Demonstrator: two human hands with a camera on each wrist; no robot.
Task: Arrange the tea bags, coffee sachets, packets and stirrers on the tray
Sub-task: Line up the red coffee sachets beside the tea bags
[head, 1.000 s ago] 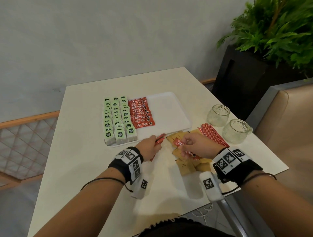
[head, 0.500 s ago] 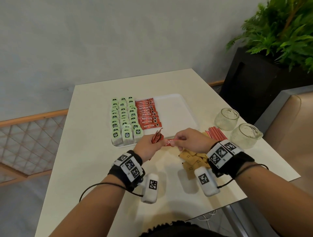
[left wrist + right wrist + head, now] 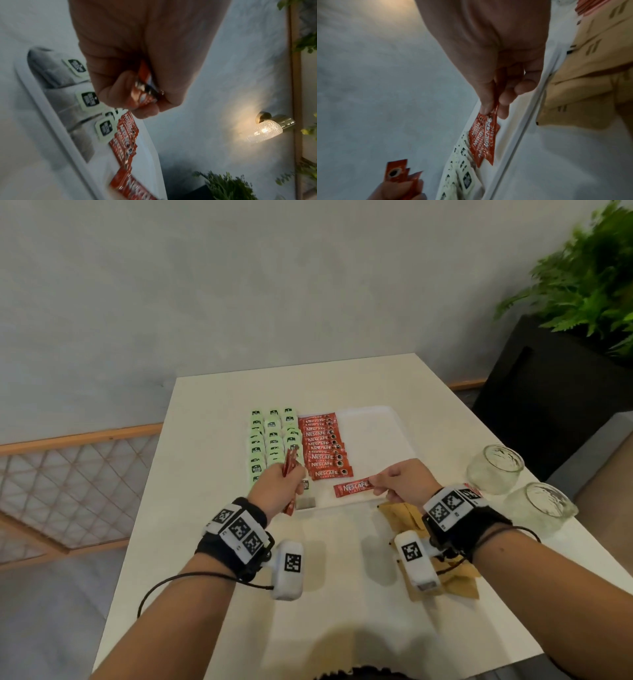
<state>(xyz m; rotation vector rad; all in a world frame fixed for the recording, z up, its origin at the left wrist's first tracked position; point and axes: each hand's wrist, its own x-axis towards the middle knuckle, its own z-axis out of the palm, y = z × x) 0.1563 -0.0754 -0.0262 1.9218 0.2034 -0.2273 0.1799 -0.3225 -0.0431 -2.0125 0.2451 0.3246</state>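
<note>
Tray [image 3: 376,440] position: we find it on the white table [image 3: 212,440], with green-tagged tea bags [image 3: 272,440] in three rows at its left and a column of red coffee sachets [image 3: 323,446] just beside them; the right part of the tray is bare.

Our right hand [image 3: 400,482] pinches one end of a single sachet [image 3: 354,488] between thumb and fingers, holding it flat over the near edge of the tray, just below the column. The right wrist view confirms the pinch [image 3: 489,139] and shows what the head view hides under the forearm: brown packets [image 3: 594,54] lying on the table beside the tray rim.

Our left hand [image 3: 279,486] is closed round a bundle of sachets [image 3: 289,470] held upright over the near left corner of the tray. The left wrist view shows the fingers curled tightly over the bundle [image 3: 143,93] and the paper bodies of the tea bags below it. How many sachets the bundle holds we cannot tell.

Only the head view shows the two glass jars [image 3: 495,469] at the right of the table, the red stirrers [image 3: 474,491] partly hidden behind the right wrist, and the potted plant [image 3: 589,282] past the table corner. Only the left wrist view shows a lit wall lamp [image 3: 267,129].
</note>
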